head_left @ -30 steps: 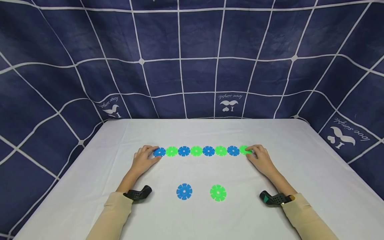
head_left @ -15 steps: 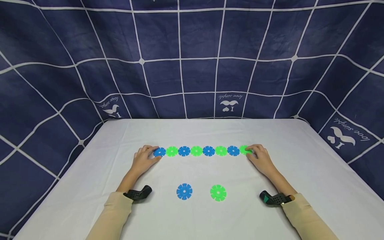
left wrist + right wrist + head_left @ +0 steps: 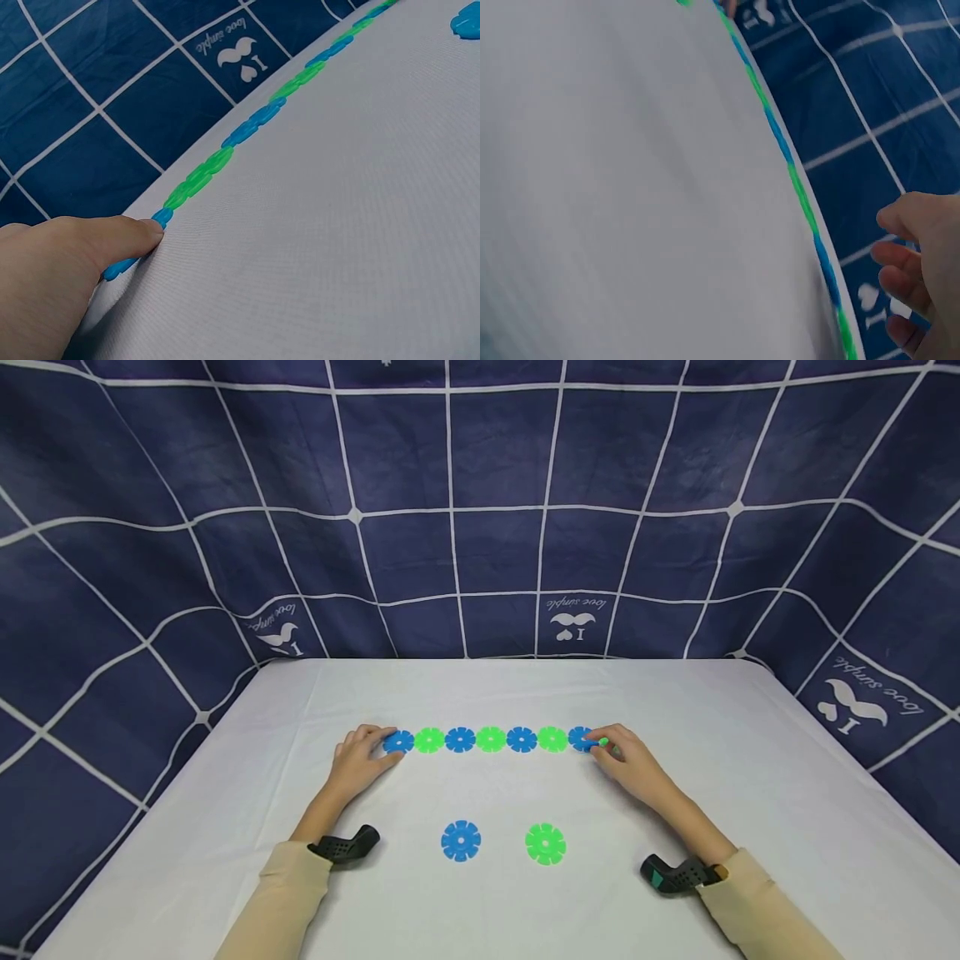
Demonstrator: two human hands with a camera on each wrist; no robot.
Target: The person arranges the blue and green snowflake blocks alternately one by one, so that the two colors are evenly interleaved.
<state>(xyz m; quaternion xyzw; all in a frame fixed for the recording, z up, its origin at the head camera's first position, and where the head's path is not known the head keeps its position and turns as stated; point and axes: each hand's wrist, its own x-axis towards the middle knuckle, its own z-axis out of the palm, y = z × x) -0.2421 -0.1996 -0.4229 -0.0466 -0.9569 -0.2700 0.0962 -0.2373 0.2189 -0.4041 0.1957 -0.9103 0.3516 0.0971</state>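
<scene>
A row of flat toothed discs (image 3: 491, 739), blue and green by turns, lies across the white table (image 3: 480, 693). My left hand (image 3: 358, 760) rests at the row's left end, a straight finger (image 3: 112, 236) touching the blue end disc (image 3: 398, 742). My right hand (image 3: 633, 768) is at the right end, over the green end disc (image 3: 604, 742), which is mostly hidden. In the right wrist view its fingers (image 3: 904, 259) are loosely curled with nothing seen between them, beside the row (image 3: 795, 191). One loose blue disc (image 3: 461, 841) and one loose green disc (image 3: 545, 844) lie nearer me.
A dark blue cloth with a white grid (image 3: 480, 527) hangs behind and around the table. Black wrist cameras (image 3: 347, 845) (image 3: 672, 874) sit on both cream sleeves. Bare tabletop lies left, right and beyond the row.
My right hand has slid left over the green end disc, toward the last blue disc. The left hand and the two loose discs have stayed put.
</scene>
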